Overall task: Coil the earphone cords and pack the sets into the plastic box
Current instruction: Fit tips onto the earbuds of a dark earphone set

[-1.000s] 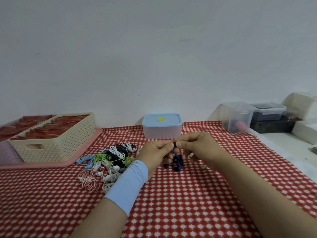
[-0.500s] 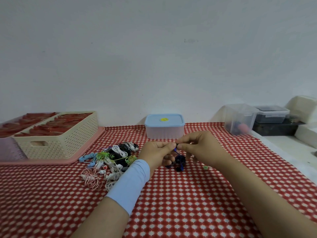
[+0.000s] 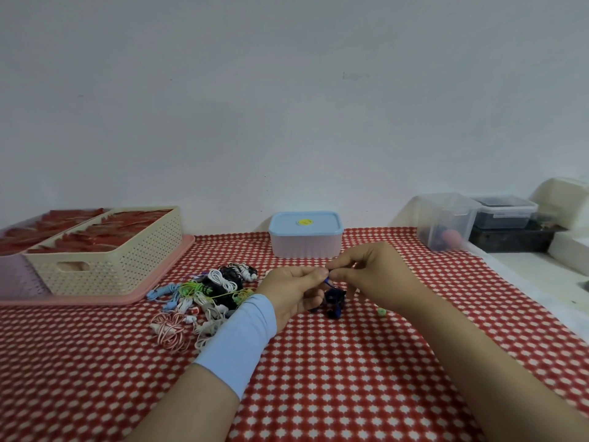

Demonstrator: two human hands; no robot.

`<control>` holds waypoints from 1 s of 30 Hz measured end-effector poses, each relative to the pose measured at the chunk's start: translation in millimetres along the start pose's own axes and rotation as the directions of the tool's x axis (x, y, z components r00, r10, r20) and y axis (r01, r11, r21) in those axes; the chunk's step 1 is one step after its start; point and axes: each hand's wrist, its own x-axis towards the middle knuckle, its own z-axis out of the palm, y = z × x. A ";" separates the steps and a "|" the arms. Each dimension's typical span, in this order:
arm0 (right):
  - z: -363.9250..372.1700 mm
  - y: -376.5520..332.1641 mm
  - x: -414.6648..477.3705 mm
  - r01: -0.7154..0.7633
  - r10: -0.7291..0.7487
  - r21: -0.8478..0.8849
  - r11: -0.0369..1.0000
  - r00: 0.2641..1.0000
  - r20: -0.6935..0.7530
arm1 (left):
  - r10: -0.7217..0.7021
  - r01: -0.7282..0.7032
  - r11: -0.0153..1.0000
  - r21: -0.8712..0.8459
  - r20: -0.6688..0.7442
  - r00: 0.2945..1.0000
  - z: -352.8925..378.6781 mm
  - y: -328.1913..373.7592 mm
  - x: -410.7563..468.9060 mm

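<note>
My left hand [image 3: 294,290] and my right hand [image 3: 369,274] meet fingertip to fingertip over the red checked cloth. Both pinch the thin cord of a dark blue earphone set [image 3: 334,300], whose tangled bundle hangs below my fingers and touches the cloth. A pile of earphone sets [image 3: 204,296] in white, black, green, light blue and red-white lies to the left of my left wrist. The plastic box [image 3: 305,235], frosted with a light blue lid on it, stands behind my hands near the wall.
A cream perforated basket [image 3: 108,263] with red contents sits on a pink tray [image 3: 153,283] at the left. Clear containers [image 3: 446,221] and a dark tray stand at the back right on a white ledge. A small green bit [image 3: 381,312] lies by my right wrist.
My hands have stayed joined on the blue cord, and the bundle below them has shifted slightly. The view has drifted a little; nothing was picked up or put down.
</note>
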 end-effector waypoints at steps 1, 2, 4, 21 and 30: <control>-0.4 -1.4 -0.6 -0.011 0.011 0.024 1.000 1.000 0.007 | 0.014 -0.014 1.000 0.000 0.003 1.000 -0.6 -0.4 0.2; -1.5 -3.2 -1.7 -0.038 0.037 0.073 0.997 0.999 0.020 | 0.033 -0.033 0.999 0.005 0.007 0.999 -1.5 -0.3 0.0; -4.2 -6.4 -3.5 -0.142 0.130 0.218 0.965 0.989 0.068 | 0.074 -0.075 0.997 0.018 0.023 0.997 -3.8 1.0 -0.4; -12.6 -5.3 -2.4 -0.455 0.362 0.382 0.804 0.885 0.292 | 0.246 -0.257 0.956 0.144 0.086 0.965 -2.2 2.5 -3.1; -12.1 -4.9 -4.1 -0.480 0.383 0.320 0.817 0.866 0.320 | 0.226 -0.249 0.938 0.241 0.121 0.967 -7.6 3.1 -2.5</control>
